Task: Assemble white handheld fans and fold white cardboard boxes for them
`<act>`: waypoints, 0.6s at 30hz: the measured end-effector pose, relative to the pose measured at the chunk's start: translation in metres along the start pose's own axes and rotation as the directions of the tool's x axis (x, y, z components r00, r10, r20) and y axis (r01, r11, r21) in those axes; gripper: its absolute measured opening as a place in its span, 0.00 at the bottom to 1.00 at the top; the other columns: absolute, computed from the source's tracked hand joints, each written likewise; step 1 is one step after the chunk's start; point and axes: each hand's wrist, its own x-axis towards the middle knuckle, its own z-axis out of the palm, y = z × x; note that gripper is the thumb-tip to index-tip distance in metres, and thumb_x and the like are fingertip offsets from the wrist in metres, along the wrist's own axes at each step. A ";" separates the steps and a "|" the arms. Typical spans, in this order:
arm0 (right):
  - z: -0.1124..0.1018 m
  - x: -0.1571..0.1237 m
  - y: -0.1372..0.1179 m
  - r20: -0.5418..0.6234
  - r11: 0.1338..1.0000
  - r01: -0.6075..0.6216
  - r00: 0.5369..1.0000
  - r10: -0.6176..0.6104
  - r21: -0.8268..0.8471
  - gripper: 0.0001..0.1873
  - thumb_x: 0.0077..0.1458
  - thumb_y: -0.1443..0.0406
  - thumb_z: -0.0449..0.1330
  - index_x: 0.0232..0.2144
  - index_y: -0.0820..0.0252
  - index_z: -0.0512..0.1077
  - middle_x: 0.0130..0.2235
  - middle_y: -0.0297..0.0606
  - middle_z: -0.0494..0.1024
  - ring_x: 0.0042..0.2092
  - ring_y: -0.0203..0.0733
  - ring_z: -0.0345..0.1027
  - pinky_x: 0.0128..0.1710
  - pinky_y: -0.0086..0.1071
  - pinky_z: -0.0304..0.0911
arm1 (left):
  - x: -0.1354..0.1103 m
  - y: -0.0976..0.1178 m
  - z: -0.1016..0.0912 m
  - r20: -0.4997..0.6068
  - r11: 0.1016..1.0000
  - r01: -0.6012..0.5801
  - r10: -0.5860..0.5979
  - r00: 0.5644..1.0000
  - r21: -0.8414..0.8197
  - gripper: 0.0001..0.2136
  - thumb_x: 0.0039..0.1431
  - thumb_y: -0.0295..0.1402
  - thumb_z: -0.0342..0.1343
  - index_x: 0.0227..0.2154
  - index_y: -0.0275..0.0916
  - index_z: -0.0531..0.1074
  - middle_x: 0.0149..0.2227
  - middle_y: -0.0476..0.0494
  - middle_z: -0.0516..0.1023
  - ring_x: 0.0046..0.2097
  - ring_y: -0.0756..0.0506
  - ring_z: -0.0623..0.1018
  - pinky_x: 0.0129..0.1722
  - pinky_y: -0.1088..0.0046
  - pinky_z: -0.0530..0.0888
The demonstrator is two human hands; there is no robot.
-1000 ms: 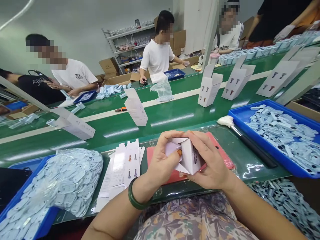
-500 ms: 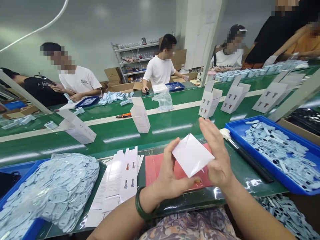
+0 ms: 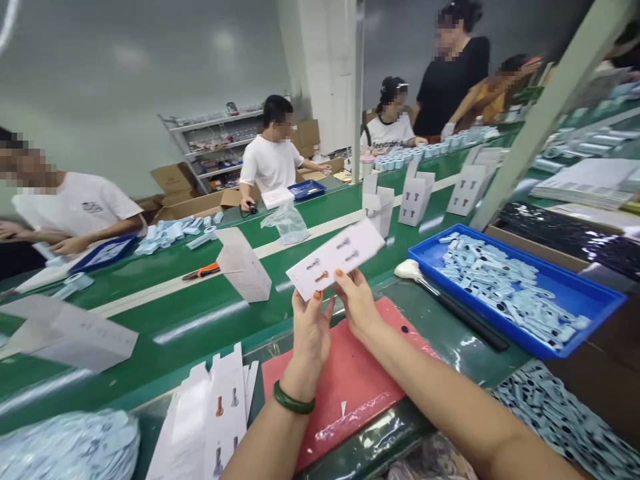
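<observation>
Both my hands hold up a white folded carton (image 3: 336, 257) printed with small product pictures, tilted over the near edge of the green conveyor belt (image 3: 200, 313). My left hand (image 3: 310, 329), with a green bangle on the wrist, pinches the carton's lower left corner. My right hand (image 3: 358, 301) grips its lower edge just to the right. Below them lies a red mat (image 3: 345, 387). A stack of flat white carton blanks (image 3: 215, 413) lies left of the mat.
A blue tray (image 3: 520, 293) of pale blue parts sits at right, with a black-handled brush (image 3: 450, 303) beside it. Erected white cartons (image 3: 245, 267) stand on the belt. A bag of pale blue parts (image 3: 65, 447) lies bottom left. Several people work across the belt.
The carton was being folded low over the red mat between both hands. Now it is lifted and held out toward the belt, printed side up. My view has swung right.
</observation>
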 end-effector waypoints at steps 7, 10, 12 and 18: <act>-0.018 0.140 0.015 -0.152 0.825 0.008 0.982 -0.113 -0.565 0.43 0.42 0.64 0.72 0.61 0.58 0.64 0.64 0.52 0.68 0.66 0.56 0.62 0.68 0.47 0.56 | -0.034 0.044 -0.063 0.228 0.765 -0.222 0.102 0.968 0.604 0.29 0.58 0.49 0.67 0.61 0.53 0.69 0.67 0.39 0.69 0.66 0.35 0.72 0.62 0.55 0.74; -0.026 0.153 0.026 -0.166 0.746 -0.068 0.984 -0.058 -0.663 0.40 0.44 0.63 0.71 0.59 0.59 0.65 0.63 0.53 0.68 0.66 0.58 0.63 0.66 0.46 0.58 | -0.061 0.076 -0.117 0.323 0.368 -0.385 0.218 0.921 0.847 0.24 0.62 0.47 0.62 0.60 0.53 0.72 0.66 0.41 0.71 0.67 0.33 0.70 0.66 0.48 0.70; -0.032 0.148 0.028 -0.159 0.693 -0.098 0.987 -0.024 -0.714 0.42 0.45 0.62 0.72 0.62 0.62 0.63 0.64 0.56 0.67 0.66 0.59 0.64 0.65 0.45 0.59 | -0.078 0.095 -0.155 0.325 0.048 -0.346 0.242 0.914 0.937 0.26 0.61 0.48 0.63 0.61 0.50 0.72 0.68 0.38 0.69 0.71 0.29 0.64 0.68 0.41 0.65; -0.037 0.094 0.022 -0.082 0.555 -0.125 0.991 0.102 -0.822 0.37 0.61 0.61 0.60 0.68 0.63 0.56 0.67 0.62 0.62 0.65 0.62 0.65 0.66 0.53 0.58 | -0.126 0.107 -0.229 -0.022 -0.317 0.098 0.235 0.972 0.943 0.43 0.49 0.51 0.69 0.66 0.37 0.67 0.71 0.25 0.61 0.73 0.17 0.52 0.67 0.27 0.55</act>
